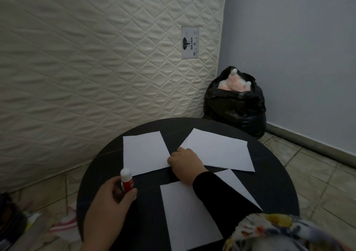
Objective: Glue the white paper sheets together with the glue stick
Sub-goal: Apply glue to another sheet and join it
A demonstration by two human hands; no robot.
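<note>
On the round black desk [269,173] our left hand [109,198] grips the light, rigid glue stick [127,181] by its barrel while our right hand [185,164] pinches flimsy, crease-prone sheets [217,150] where their corners meet.

The round table [269,173] was black, and the paper sheets lying on it were plain white: one at the left [143,154], one at the right [217,151], one nearest the camera [185,214]. The glue stick [126,181] had a red body with a white cap and a small white mark on the red. The sleeve [213,189] was black. A cloth [269,229] at the lower edge carried a floral print in yellow, orange and grey-blue. The mattress [96,58] was cream, quilted in a diamond pattern, with a grey label [190,42] printed in black. The bag [235,104] was glossy black, holding something pink and white [234,82]. The wall [298,48] was pale blue-grey, the floor tiles [317,173] beige.
</note>
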